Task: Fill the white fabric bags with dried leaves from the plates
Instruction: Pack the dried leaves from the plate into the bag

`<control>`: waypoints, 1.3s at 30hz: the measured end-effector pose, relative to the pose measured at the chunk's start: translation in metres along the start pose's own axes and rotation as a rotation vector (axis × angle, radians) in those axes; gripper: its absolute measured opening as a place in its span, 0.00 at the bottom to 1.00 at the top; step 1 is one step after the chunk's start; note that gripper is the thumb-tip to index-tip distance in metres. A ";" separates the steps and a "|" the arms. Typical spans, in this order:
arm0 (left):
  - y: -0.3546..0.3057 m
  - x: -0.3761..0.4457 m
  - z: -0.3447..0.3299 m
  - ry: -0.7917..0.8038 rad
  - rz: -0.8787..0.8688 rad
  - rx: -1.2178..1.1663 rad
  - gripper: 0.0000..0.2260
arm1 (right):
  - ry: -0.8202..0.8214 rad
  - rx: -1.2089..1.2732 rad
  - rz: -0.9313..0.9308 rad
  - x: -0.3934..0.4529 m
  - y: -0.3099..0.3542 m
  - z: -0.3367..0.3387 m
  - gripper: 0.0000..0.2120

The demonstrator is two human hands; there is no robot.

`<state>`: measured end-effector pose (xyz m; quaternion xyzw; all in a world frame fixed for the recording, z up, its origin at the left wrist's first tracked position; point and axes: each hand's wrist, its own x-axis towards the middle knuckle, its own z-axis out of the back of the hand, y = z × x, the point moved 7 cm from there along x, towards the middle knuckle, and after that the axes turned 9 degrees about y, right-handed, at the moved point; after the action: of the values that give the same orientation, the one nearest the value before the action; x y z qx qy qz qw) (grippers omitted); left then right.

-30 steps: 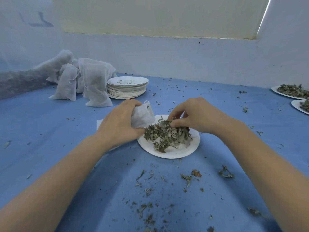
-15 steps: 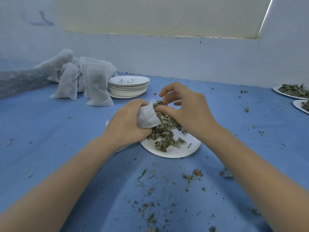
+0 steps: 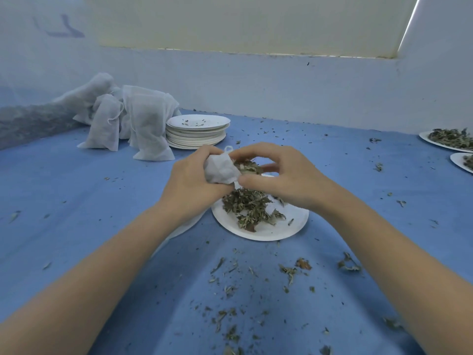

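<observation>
- Head view, centre of frame: left hand (image 3: 190, 181) grips a small white fabric bag (image 3: 220, 170), fingers curled round it, held just above the plate.
- Right hand (image 3: 277, 175) is at the bag's mouth, thumb and fingers pinching dried leaves (image 3: 249, 166) against the opening.
- Below the hands: white plate (image 3: 286, 230) on the blue cloth (image 3: 76, 201), bearing a leaf pile (image 3: 249, 206).
- Upper left: filled bags (image 3: 143, 119) heaped beside a stack of empty plates (image 3: 197, 134).
- Right edge: two further plates of leaves (image 3: 450, 138).
- Lower frame: leaf crumbs (image 3: 289, 271) scattered on the cloth.
</observation>
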<state>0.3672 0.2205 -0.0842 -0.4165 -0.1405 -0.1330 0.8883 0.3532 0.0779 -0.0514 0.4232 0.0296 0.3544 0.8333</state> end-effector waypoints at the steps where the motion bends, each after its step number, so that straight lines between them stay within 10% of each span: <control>1: 0.001 0.000 0.000 -0.003 0.007 -0.020 0.16 | -0.042 0.013 0.004 0.000 -0.002 0.003 0.13; 10: 0.004 0.001 0.001 -0.027 0.079 -0.215 0.17 | -0.172 0.027 -0.003 0.002 -0.009 0.015 0.13; 17: 0.004 0.002 -0.001 -0.019 0.061 -0.251 0.18 | -0.042 -0.417 0.078 0.005 0.011 0.010 0.13; 26: -0.001 0.004 0.004 -0.034 0.001 -0.453 0.18 | -0.123 0.107 -0.021 0.005 -0.005 0.011 0.11; 35: -0.021 -0.001 0.003 -0.042 -0.146 0.068 0.20 | -0.116 -0.552 0.153 0.003 0.025 0.006 0.08; 39: -0.032 -0.002 -0.005 -0.027 -0.228 0.287 0.16 | -0.176 -0.389 0.078 0.002 0.023 0.006 0.08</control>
<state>0.3544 0.1973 -0.0651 -0.2685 -0.2165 -0.2059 0.9158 0.3437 0.0845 -0.0301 0.2846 -0.1286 0.3473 0.8842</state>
